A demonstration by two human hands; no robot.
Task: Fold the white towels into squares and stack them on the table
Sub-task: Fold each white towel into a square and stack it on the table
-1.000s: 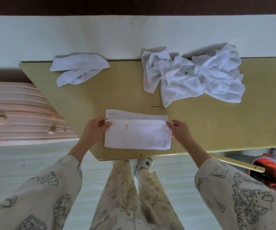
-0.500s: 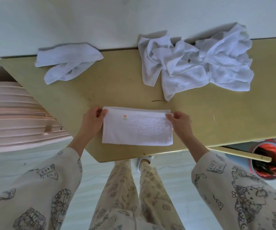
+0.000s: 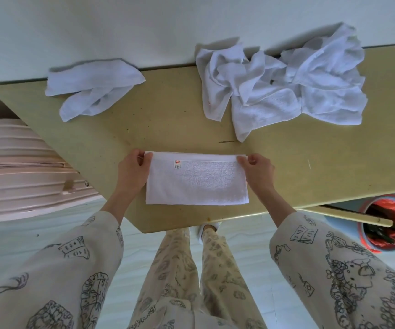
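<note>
Folded towel (image 3: 196, 179) now lies flat on the surface (image 3: 334, 167) — left hand (image 3: 132, 173) and right hand (image 3: 258, 173) fingers still pinch its far corners.

Both sleeves (image 3: 56, 264) are loose, cream-coloured, printed with dark line drawings: books, plants, a cartoon cat with a bow on the right one. The trousers (image 3: 187, 264) are cream with a greyish leaf-like pattern; a white slipper (image 3: 209, 227) shows below
</note>
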